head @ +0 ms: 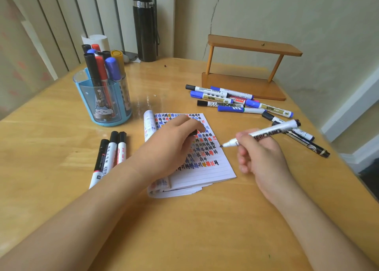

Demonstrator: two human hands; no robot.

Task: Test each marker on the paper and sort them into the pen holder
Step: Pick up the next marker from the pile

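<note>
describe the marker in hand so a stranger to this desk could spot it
On the wooden table, find the scribbled-on notebook in the middle. Just off its right edge, the right hand holds a white whiteboard marker. Unlike the capped markers lying behind it, it is uncapped, tip aimed at the page.

- Two hands: left hand (172,143), right hand (260,155).
- One uncapped marker (272,130), gripped in the right hand.
- One black cap (193,132), pinched in the left hand.
- One notepad (205,172), under the left hand.
- Three black-capped markers (111,153), side by side on the bench (205,229), just left of the left hand.
- About ten loose markers (221,105) in a pile beyond the right hand; overlaps blur the exact count.
- One pen holder (106,106), beyond the left hand and to its left.
- At least seven standing markers (100,65) inside it.
- One dark bottle (145,24), far beyond the left hand.
- One wooden rack (254,46), far beyond the right hand.
</note>
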